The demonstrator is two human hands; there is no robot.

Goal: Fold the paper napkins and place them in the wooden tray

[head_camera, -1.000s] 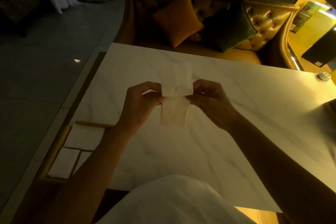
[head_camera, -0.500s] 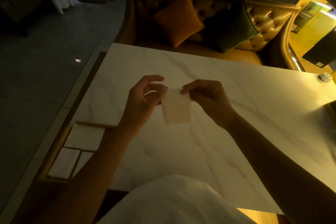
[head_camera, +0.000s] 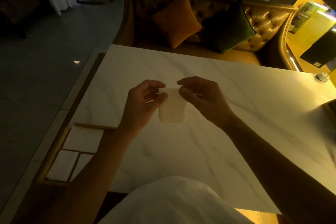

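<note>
Paper napkin (head_camera: 172,109), folded down small, hangs above the marble table (head_camera: 236,132), its top corners pinched by the left hand (head_camera: 143,103) and right hand (head_camera: 201,96). The wooden tray (head_camera: 94,126) at the table's near-left edge holds several folded napkins (head_camera: 81,140). This one looks ready to join them.

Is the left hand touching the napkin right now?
Touching. The head view shows the left hand pinching the upper left corner of the napkin between thumb and fingers, with no gap.
</note>
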